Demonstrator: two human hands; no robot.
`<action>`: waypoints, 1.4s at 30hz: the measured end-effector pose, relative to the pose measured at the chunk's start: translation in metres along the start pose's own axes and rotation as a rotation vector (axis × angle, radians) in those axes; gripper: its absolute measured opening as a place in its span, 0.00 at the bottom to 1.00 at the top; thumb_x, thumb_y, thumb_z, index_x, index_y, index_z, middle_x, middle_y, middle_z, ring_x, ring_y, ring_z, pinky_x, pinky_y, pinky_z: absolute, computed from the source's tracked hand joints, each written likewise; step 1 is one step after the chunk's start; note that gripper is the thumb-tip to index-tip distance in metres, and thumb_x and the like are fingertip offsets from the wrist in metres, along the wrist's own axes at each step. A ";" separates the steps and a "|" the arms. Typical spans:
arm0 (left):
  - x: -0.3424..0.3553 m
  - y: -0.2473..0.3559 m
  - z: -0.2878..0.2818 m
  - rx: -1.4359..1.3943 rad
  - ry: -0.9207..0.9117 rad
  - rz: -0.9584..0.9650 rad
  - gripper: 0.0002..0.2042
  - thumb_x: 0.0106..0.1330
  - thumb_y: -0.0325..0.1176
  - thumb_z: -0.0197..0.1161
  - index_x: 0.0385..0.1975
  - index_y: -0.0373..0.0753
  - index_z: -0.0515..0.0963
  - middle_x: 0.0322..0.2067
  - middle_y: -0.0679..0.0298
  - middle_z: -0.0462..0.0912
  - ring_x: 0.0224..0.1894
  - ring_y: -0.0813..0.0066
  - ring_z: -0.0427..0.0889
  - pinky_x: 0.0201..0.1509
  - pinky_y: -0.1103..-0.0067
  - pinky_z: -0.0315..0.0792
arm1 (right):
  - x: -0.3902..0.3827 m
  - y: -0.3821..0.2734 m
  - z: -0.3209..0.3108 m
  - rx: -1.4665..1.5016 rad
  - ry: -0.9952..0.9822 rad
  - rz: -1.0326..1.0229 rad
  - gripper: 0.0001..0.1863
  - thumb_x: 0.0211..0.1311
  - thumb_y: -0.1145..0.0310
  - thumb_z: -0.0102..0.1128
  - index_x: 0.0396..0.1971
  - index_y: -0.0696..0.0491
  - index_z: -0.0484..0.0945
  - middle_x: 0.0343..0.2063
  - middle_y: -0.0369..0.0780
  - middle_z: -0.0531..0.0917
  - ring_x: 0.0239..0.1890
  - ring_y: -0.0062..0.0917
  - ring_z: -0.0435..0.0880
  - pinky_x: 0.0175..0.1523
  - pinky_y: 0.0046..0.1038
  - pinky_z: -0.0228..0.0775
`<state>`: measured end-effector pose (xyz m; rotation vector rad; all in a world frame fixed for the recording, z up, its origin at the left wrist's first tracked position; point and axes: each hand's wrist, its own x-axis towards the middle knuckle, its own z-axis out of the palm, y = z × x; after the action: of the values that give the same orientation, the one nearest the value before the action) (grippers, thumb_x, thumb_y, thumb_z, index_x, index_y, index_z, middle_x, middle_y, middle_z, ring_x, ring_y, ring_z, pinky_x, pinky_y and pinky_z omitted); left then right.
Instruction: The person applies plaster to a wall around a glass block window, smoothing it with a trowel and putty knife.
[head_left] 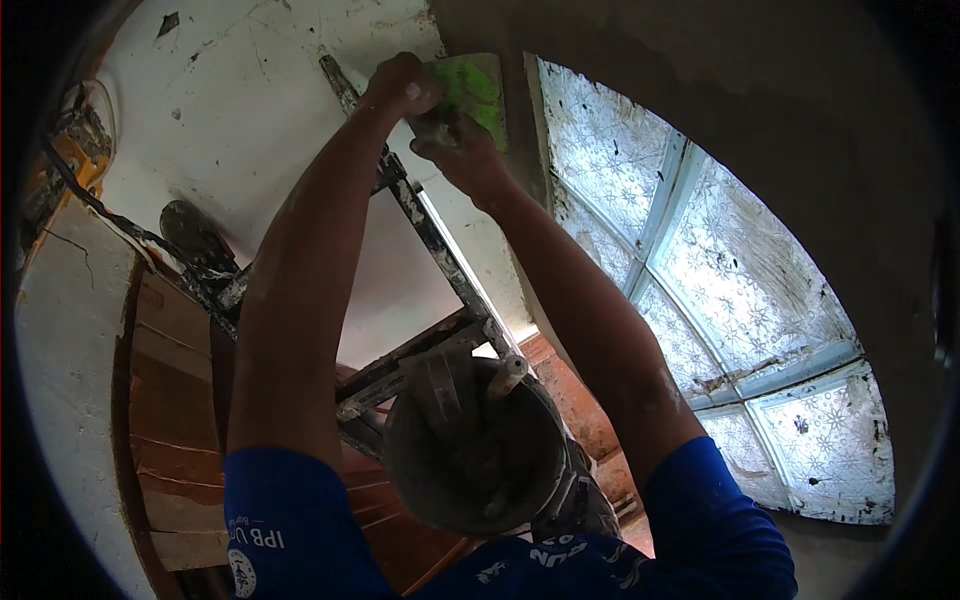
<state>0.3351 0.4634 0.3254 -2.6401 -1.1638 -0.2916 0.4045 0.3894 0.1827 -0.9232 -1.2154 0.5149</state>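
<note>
Both my arms reach up and away from me toward a flat, green-stained piece (472, 95) beside the window. My left hand (403, 85) is closed at its left edge. Just below, my right hand (462, 155) is closed too, its fingers curled against a dark grey part between the hands. Whether the green-stained piece is held or belongs to the wall, I cannot tell. Below my hands, near my body, a dark bucket (560, 440) has grey material in it. A flat grey tool (440, 395) and a round-ended handle (510, 372) lean at its rim.
A spattered metal frame (440, 245) stands between my arms, behind the bucket. To the right is a window (720, 280) with patterned panes, set in a dark grey wall (830, 120). Brown boards (175, 400) and a dark cable (115, 222) are on the left.
</note>
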 end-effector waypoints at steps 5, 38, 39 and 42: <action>-0.029 -0.019 -0.041 -0.081 -0.026 -0.003 0.26 0.46 0.40 0.72 0.38 0.22 0.78 0.36 0.41 0.84 0.41 0.47 0.84 0.45 0.65 0.78 | -0.029 -0.043 0.030 -0.084 0.078 -0.014 0.36 0.55 0.66 0.71 0.61 0.64 0.66 0.58 0.49 0.75 0.62 0.33 0.72 0.65 0.32 0.63; 0.003 -0.014 -0.051 -0.370 -0.264 -0.041 0.14 0.58 0.34 0.69 0.39 0.31 0.80 0.34 0.57 0.84 0.33 0.70 0.86 0.34 0.76 0.82 | -0.024 -0.072 0.021 0.046 0.146 -0.053 0.40 0.55 0.67 0.69 0.62 0.69 0.60 0.57 0.52 0.75 0.63 0.38 0.72 0.67 0.34 0.60; 0.006 -0.010 -0.051 -0.398 -0.272 -0.014 0.13 0.59 0.33 0.68 0.39 0.31 0.80 0.34 0.58 0.84 0.32 0.70 0.86 0.34 0.76 0.82 | -0.020 -0.069 0.018 -0.004 0.169 -0.057 0.46 0.53 0.63 0.69 0.64 0.74 0.56 0.57 0.55 0.76 0.62 0.42 0.74 0.67 0.34 0.60; 0.019 0.004 -0.049 -0.292 -0.273 -0.041 0.12 0.60 0.33 0.68 0.39 0.32 0.81 0.31 0.58 0.85 0.29 0.70 0.86 0.34 0.76 0.82 | -0.009 -0.052 0.015 -0.052 0.222 -0.052 0.44 0.53 0.63 0.69 0.63 0.73 0.58 0.57 0.55 0.75 0.62 0.45 0.73 0.67 0.36 0.60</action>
<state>0.3466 0.4601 0.3767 -2.9860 -1.3499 -0.1169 0.3806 0.3587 0.2210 -0.9633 -1.0521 0.3305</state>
